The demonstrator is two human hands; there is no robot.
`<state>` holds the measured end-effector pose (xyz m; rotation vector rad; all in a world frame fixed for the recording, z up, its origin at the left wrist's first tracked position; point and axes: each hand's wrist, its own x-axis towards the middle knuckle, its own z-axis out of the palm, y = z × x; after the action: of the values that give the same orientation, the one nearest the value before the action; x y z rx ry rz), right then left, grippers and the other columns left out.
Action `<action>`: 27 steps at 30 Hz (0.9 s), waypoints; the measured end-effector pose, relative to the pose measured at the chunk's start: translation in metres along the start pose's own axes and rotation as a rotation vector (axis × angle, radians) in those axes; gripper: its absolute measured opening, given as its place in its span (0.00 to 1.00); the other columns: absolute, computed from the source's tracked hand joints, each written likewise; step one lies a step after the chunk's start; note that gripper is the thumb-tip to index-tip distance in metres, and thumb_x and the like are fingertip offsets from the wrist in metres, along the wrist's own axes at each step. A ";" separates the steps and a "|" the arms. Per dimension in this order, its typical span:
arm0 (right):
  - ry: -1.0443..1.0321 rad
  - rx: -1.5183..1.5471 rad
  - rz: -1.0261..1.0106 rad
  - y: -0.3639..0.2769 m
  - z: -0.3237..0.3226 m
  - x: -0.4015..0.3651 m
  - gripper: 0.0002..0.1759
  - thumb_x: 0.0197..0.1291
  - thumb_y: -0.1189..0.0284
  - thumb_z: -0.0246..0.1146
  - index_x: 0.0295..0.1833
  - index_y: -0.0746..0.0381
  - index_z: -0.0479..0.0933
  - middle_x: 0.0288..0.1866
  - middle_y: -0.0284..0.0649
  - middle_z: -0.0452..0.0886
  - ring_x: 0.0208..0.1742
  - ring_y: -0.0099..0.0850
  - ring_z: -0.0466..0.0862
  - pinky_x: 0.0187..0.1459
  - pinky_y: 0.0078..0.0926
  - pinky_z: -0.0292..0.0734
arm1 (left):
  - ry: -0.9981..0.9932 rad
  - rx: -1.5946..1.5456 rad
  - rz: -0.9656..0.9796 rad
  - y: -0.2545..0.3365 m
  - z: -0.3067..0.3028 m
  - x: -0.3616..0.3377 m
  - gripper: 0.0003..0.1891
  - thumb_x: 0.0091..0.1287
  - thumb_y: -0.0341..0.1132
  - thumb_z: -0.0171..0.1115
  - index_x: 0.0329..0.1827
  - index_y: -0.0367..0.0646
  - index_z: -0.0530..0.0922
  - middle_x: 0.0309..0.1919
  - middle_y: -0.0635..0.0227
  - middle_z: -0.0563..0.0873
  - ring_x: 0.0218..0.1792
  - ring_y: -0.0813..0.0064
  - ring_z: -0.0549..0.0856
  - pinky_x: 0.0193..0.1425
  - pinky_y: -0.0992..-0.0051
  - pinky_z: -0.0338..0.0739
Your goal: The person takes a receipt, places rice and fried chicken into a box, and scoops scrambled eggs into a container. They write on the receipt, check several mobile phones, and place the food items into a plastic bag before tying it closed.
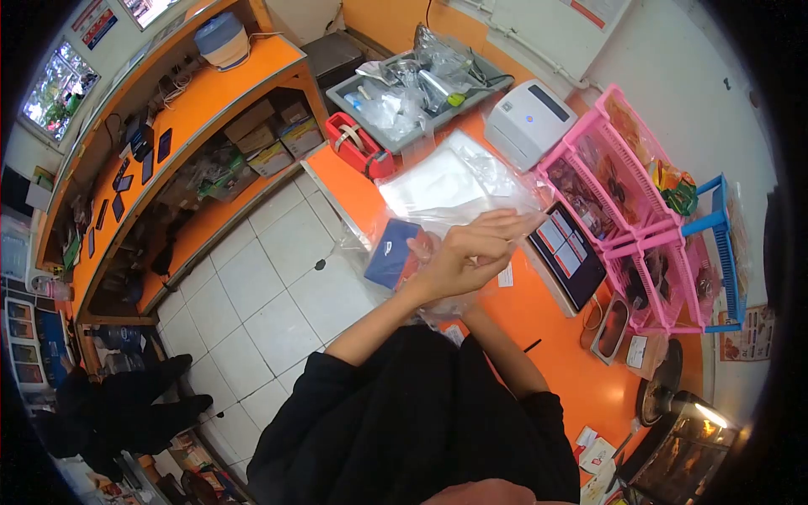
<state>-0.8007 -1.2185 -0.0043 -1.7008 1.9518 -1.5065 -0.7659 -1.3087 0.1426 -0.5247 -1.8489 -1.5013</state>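
Note:
My left hand [475, 252] reaches across to the right, its fingers pinched on the edge of a clear plastic bag [523, 202]. Below that wrist my right forearm passes underneath. The fingers of my right hand [420, 256], seen through clear plastic, press against a small dark blue box [392, 252] with a white logo. Plastic film lies around the box and hangs past the table's left edge. Behind the hands, a stack of white and clear plastic bags [450, 178] rests on the orange table [543, 337].
A grey tray [370, 126] of plastic-wrapped items, a red caddy [349, 143] and a white label printer [530, 122] stand at the back. Right are a tablet [566, 257] and pink baskets [602, 189]. A person in black [126, 400] is at lower left.

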 end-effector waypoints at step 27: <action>-0.317 -0.131 0.896 -0.057 -0.125 -0.161 0.24 0.57 0.59 0.58 0.59 0.56 0.69 0.58 0.48 0.71 0.54 0.44 0.75 0.48 0.42 0.74 | 0.086 -0.538 -0.556 -0.062 0.027 0.000 0.16 0.62 0.19 0.55 0.21 0.43 0.60 0.47 0.46 0.81 0.37 0.76 0.82 0.42 0.77 0.76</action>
<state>-0.7902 -1.0088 0.0219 -0.7877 2.1840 -0.7433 -0.8155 -1.2984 0.0974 -0.1741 -1.5819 -2.3804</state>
